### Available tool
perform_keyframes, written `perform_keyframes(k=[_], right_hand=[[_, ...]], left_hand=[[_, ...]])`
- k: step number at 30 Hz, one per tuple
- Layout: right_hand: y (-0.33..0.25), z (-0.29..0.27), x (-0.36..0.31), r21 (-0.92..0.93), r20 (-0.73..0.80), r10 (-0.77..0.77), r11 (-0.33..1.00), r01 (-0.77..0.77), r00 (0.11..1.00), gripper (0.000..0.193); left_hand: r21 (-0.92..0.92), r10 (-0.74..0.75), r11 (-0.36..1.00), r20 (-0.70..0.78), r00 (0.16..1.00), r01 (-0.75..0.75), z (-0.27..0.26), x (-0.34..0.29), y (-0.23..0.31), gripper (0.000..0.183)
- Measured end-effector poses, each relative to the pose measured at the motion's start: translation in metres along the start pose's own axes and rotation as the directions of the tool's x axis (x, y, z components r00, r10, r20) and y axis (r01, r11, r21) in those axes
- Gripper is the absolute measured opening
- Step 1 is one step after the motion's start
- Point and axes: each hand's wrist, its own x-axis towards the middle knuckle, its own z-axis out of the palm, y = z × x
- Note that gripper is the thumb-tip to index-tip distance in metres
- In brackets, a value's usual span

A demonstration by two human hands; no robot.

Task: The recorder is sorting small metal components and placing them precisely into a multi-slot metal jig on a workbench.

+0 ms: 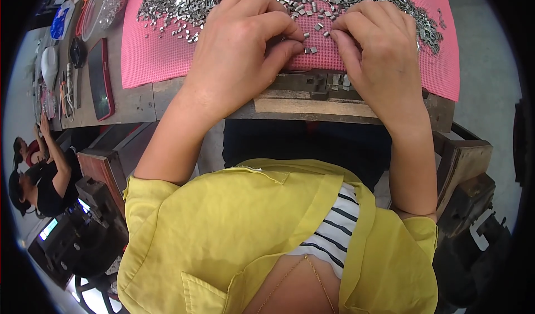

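Note:
My left hand (237, 46) rests over the pink mat, thumb and index finger curled close together. Small metal pieces (310, 50) lie right at those fingertips. Opposite it, my right hand (382, 52) is also closed in a pinch, with a small metal piece beside its fingertips. Whatever either pinch may hold is too small to make out. Beyond both hands spreads a large pile of small silvery metal pieces (189, 4). A dark metal fixture (319, 85) sits at the table's front edge between my wrists, with several small pieces in its right part.
The pink textured mat (147, 63) covers the bench top. Left of it lie a red-edged phone (101, 80), a clear plastic container (106, 7), a blue packet (61, 21) and hand tools (67, 93). Two other people (47, 174) are at the far left.

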Motion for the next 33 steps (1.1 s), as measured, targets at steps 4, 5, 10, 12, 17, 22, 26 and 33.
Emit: perform_keyframes(k=[4, 5, 10, 12, 17, 22, 26, 33], right_hand=[[-0.001, -0.004, -0.002, 0.004, 0.030, 0.029, 1.000, -0.029, 0.999, 0.008], [-0.002, -0.004, -0.002, -0.019, 0.036, 0.034, 0.999, -0.033, 0.999, 0.009], [-0.002, -0.006, -0.005, 0.010, 0.037, 0.068, 0.998, -0.068, 0.997, 0.009], [0.000, -0.007, -0.007, 0.021, 0.039, 0.084, 0.996, -0.085, 0.996, 0.008], [0.000, -0.008, -0.007, 0.071, 0.015, 0.090, 0.993, -0.091, 0.996, 0.008], [-0.002, -0.007, -0.008, 0.063, 0.018, 0.087, 0.994, -0.088, 0.996, 0.009], [-0.004, -0.005, -0.008, 0.063, 0.018, 0.081, 0.995, -0.082, 0.997, 0.009], [-0.007, -0.001, -0.008, 0.067, 0.000, 0.073, 0.995, -0.073, 0.997, 0.008]], left_hand=[[-0.005, -0.011, 1.000, 0.007, 1.000, 0.011, -0.001, -0.004, 0.006, 0.014], [0.008, -0.024, 1.000, 0.018, 1.000, 0.024, -0.002, -0.005, 0.008, 0.018], [0.001, -0.054, 0.999, 0.032, 0.998, 0.053, -0.005, -0.008, 0.009, 0.025], [-0.023, -0.073, 0.997, 0.037, 0.997, 0.073, -0.005, -0.009, 0.008, 0.028], [-0.003, -0.059, 0.998, 0.039, 0.998, 0.059, -0.006, -0.008, 0.009, 0.029], [0.032, -0.060, 0.998, 0.026, 0.998, 0.059, -0.005, -0.009, 0.011, 0.027], [0.016, -0.072, 0.997, -0.004, 0.997, 0.072, -0.001, -0.009, 0.010, 0.019], [0.006, -0.065, 0.998, -0.041, 0.997, 0.065, 0.003, -0.009, 0.009, 0.014]])
